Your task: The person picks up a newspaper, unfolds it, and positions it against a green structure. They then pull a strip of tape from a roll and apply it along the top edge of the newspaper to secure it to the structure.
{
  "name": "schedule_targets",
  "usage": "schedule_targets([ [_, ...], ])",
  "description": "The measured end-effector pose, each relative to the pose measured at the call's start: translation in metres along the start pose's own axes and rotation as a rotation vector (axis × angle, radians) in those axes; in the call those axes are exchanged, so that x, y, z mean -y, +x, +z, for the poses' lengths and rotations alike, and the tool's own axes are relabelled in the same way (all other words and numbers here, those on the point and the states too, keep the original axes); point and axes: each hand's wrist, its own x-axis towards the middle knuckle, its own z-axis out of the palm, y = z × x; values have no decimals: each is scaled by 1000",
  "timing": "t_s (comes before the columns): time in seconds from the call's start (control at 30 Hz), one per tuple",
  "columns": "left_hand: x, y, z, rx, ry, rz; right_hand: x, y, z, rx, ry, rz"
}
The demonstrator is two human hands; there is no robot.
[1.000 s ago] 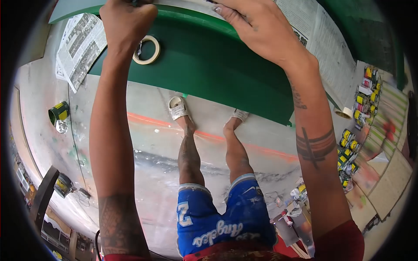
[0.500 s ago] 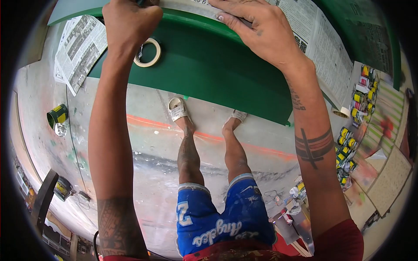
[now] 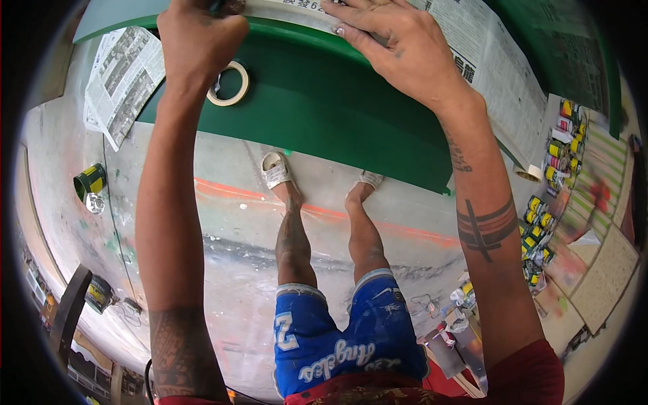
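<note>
A: Newspaper sheet [image 3: 472,47]: it lies along the top edge of the green panel [image 3: 324,94], at the upper middle and right of the view. What holds it?

B: The right hand [image 3: 398,50] lies flat on it, fingers extended and pressed down on the paper's lower edge, gripping nothing.

A: And the left hand [image 3: 199,40]?

B: It is clenched into a fist at the panel's upper edge, just left of the sheet. A small dark item shows at the top of the fist; what it is cannot be told.

A: Adjacent items?

B: A roll of masking tape [image 3: 228,83] lies on the panel just below the left hand. A second newspaper [image 3: 121,74] covers the panel's left end. A green paint can [image 3: 90,182] stands on the floor, well apart to the left. Rows of small cans [image 3: 563,148] stand at the right.
</note>
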Motion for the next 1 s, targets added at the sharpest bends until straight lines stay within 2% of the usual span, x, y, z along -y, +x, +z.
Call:
schedule_targets([
  [0.07, 2, 0, -1, -8, 9, 41, 3, 2, 0, 11, 2, 2],
  [0.17, 10, 3, -2, -11, 20, 0, 7, 3, -2, 2, 34, 60],
  [0.23, 21, 5, -9, 25, 243, 89, 1, 2, 0, -9, 95, 48],
  [0.47, 19, 7, -11, 35, 286, 112, 9, 6, -6, 11, 136, 102],
  [0.83, 17, 16, -13, 108, 189, -16, 9, 6, -6, 41, 125, 135],
  [1.0, 18, 15, -14, 107, 224, 13, 2, 6, -2, 36, 134, 111],
])
